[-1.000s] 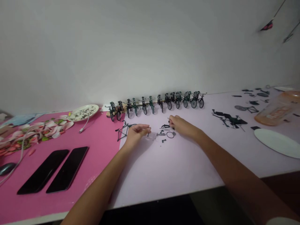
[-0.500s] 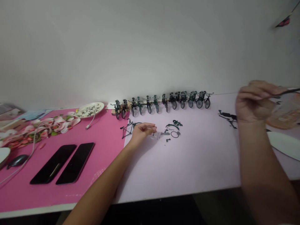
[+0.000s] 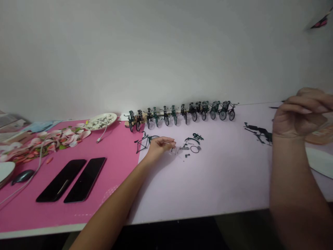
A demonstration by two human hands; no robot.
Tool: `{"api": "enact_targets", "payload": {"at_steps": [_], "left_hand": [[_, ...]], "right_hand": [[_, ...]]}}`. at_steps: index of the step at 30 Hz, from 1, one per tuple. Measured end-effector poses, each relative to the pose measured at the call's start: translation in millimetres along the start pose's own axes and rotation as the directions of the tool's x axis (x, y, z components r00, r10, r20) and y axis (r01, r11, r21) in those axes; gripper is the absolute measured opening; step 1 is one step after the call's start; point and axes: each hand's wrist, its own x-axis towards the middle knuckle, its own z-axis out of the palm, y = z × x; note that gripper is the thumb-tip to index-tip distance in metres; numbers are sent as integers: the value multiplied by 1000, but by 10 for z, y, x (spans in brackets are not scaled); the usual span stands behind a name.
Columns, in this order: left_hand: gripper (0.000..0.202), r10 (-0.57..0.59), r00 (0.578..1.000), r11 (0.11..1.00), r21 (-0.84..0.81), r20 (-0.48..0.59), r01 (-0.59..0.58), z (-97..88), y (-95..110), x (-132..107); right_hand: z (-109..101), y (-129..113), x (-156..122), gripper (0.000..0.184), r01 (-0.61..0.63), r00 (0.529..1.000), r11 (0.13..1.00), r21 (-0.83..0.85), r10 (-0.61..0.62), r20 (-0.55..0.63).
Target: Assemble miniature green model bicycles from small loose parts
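Note:
My left hand (image 3: 161,147) rests over the pale part of the table, thumb and fingertips pressed together; any small part between them is too tiny to name. Beside it lies a partly built miniature bicycle (image 3: 142,144), its frame dark green. Just right of the fingertips are loose bicycle parts: a curved mudguard (image 3: 192,140), a thin ring (image 3: 194,149), a green rack-like piece (image 3: 198,136) and a small black piece (image 3: 187,155). Raised at the far right, my right hand (image 3: 299,114) has its fingers closed, and the tips reach the picture's edge, so their contents are hidden.
Several finished miniature bicycles (image 3: 166,116) stand in a row along the wall. Black tools (image 3: 257,130) and a white plate (image 3: 319,161) lie at right. Leftward are two phones (image 3: 84,180), a computer mouse (image 3: 23,176), artificial petals (image 3: 56,140) and a dish of small pieces (image 3: 101,121).
My right hand has moved right, and the dark thin thing seen in its fingers is now out of view. My left hand has stayed nearly in place.

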Motion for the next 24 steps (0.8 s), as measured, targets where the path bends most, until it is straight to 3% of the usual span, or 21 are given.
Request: {"api": "enact_targets", "payload": {"at_steps": [4,11,17,21,24], "left_hand": [[43,3,1000,1000,13,20,-4,-7,-20,2],[42,6,1000,1000,11,19,-6,10,1,-11],[42,-3,1000,1000,-5,27,3,18,1,-7],[39,-2,999,1000,-16,38,2,10,-32,0],[37,-2,999,1000,-20,38,2,10,-29,-5]], "right_hand": [[31,3,-10,44,-39,999,992,122,38,11],[83,-11,-23,40,-46,998,999,-17,45,-40],[93,-8,-38,41,-17,997,1000,-18,18,81],[85,-8,-42,37,-26,999,976,-217,33,31],[101,-13,-32,38,-36,999,998,-58,37,9]]}}
